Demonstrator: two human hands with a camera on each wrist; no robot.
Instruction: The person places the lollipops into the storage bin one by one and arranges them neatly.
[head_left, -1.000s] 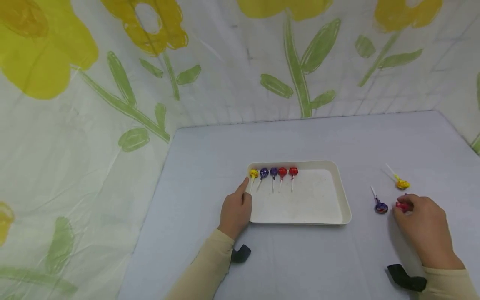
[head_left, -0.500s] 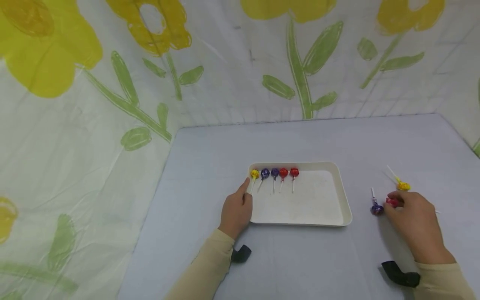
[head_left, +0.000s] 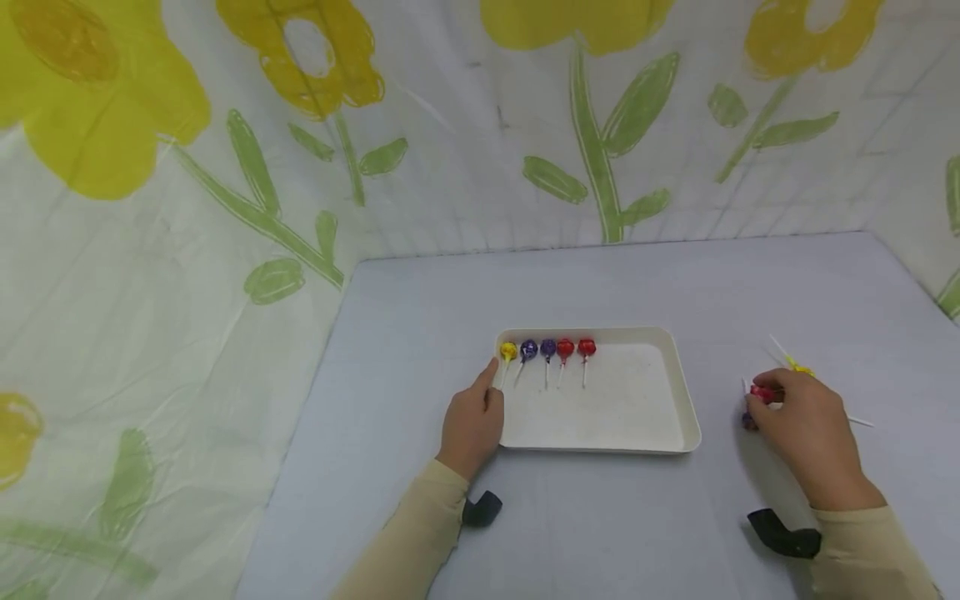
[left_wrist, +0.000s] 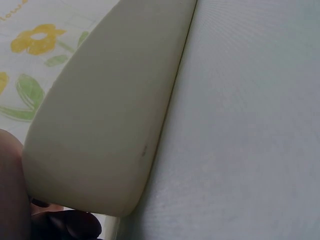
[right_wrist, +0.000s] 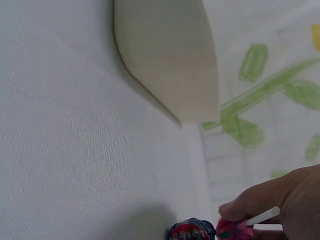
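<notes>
Here, the left hand grips a smooth, round-cornered white tray; the right hand pinches a ball-shaped, shiny-wrapped red lollipop

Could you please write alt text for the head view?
The right hand pinches a reddish lollipop to the right of a white tray; the left hand grips the tray's left edge. Inside, five lollipops lie in a row.

Pale sheeting — yellow flowers, green stems — hangs behind and beside a whitish table.
</notes>
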